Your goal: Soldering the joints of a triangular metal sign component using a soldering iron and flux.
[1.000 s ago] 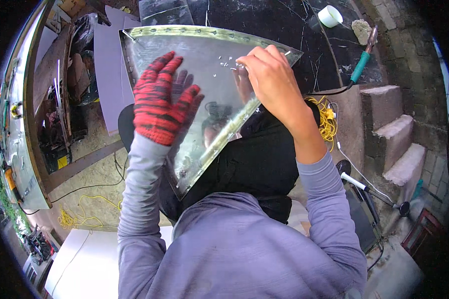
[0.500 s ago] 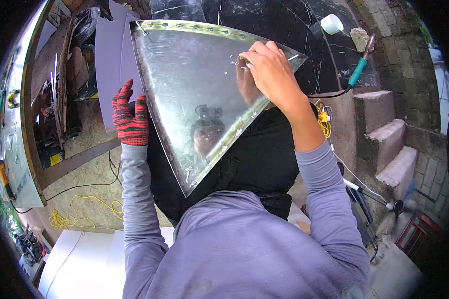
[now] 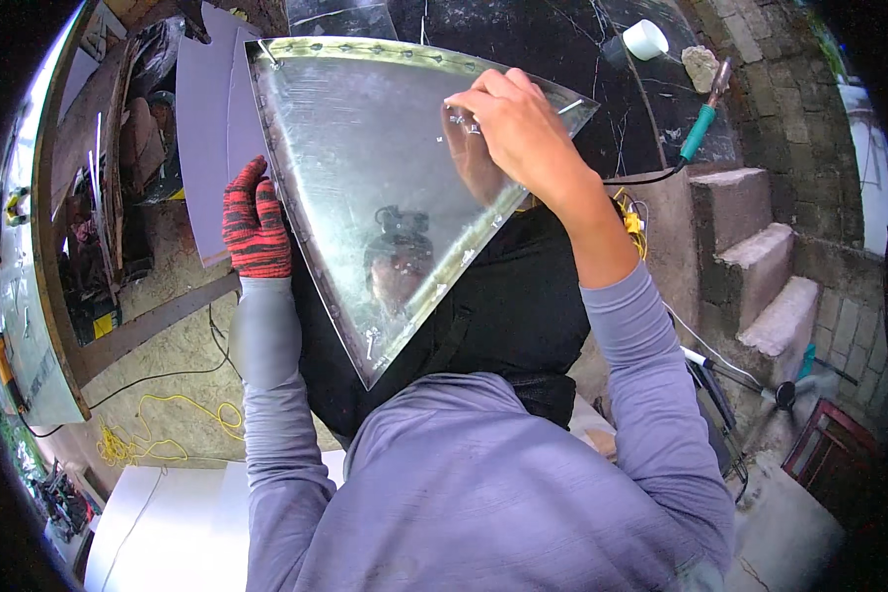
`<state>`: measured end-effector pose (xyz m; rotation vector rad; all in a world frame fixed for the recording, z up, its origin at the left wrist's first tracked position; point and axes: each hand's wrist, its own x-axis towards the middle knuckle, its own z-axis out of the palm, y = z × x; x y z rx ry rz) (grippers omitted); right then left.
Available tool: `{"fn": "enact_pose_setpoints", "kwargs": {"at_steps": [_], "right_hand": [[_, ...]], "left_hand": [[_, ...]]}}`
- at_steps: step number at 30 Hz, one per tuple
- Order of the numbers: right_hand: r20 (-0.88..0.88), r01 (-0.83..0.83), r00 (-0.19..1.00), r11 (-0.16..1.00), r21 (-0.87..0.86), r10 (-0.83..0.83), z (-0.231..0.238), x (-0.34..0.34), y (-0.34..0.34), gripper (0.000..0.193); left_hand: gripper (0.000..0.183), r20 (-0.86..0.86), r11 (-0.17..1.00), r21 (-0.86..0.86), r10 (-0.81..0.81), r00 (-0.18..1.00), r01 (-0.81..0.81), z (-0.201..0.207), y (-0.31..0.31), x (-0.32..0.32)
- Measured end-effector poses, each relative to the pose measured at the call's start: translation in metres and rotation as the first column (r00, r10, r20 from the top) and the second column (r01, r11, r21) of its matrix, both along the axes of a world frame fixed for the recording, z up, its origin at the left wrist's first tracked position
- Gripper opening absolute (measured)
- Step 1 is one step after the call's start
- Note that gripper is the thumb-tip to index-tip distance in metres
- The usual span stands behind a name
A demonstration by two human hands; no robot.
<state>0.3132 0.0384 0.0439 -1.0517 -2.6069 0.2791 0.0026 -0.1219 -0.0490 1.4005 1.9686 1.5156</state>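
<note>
Your head view is the left one of the fisheye pair, looking down from your head. Upright, unmirrored, so your left is left. It's close: your shirt [image 3: 503,483] fills the near middle, with the metal panel [image 3: 345,148] beyond it, seen from above. Field is wide, taking in the table [image 3: 44,306] at left and the steps [image 3: 781,314] at right. Straight edges bow toward the rim; corners go black.

The person wears a lavender-grey long-sleeved top [image 3: 523,474] and black trousers [image 3: 503,296]. A red knit glove [image 3: 257,237] streaked with black covers the left hand [image 3: 257,219]; the right hand [image 3: 518,128] is bare, its sleeve [image 3: 651,375] ending mid-forearm.
</note>
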Motion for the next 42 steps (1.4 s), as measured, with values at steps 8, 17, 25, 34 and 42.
{"fn": "enact_pose_setpoints", "kwargs": {"at_steps": [8,17,25,34,42], "right_hand": [[0.022,-0.023,0.999,1.0,-0.003,0.023,0.003,0.015,-0.001,0.022],[-0.018,0.136,0.99,0.98,-0.145,-0.14,0.013,0.022,-0.007,0.011],[0.037,0.148,0.989,0.979,-0.142,-0.144,0.004,0.009,-0.009,0.012],[0.057,0.115,0.993,0.985,-0.128,-0.108,0.004,0.008,-0.011,0.012],[0.082,0.105,0.992,0.988,-0.117,-0.096,0.006,0.007,-0.011,0.013]], "left_hand": [[0.03,0.011,1.0,-0.01,0.03,0.999,-0.03,-0.002,-0.005,-0.005],[0.03,-0.008,1.0,-0.01,0.016,1.0,-0.016,-0.001,-0.002,-0.003],[0.03,-0.027,1.0,-0.022,0.0,1.0,-0.001,0.003,-0.002,0.0],[0.03,0.04,0.999,-0.049,0.001,0.999,0.001,0.002,-0.004,-0.001],[0.029,0.067,1.0,-0.018,-0.02,0.998,0.021,0.002,-0.004,0.0]]}}
